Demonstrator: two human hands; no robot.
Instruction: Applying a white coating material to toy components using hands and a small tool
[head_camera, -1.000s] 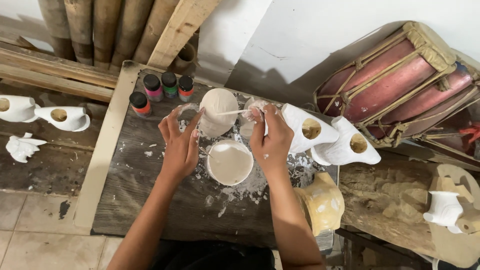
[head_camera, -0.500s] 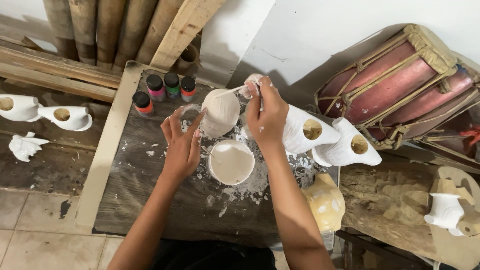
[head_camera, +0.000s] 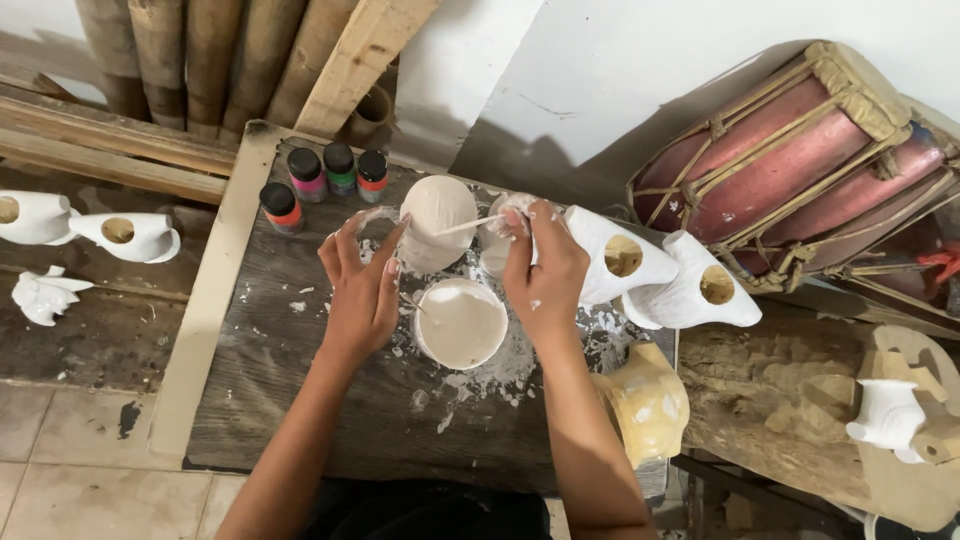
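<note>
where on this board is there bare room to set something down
Free: the dark board left of the left hand, below the paint bottles. Crowded: around the white bowl, and right of the right hand by the white figures.

Both bare forearms reach forward, elbows tucked near the body. The left hand (head_camera: 362, 290) is spread, palm down, its fingers (head_camera: 393, 245) stretched forward and slightly splayed. The right hand (head_camera: 543, 272) is curled, fingers (head_camera: 520, 222) pinched together at the tips, wrist bent slightly inward.
</note>
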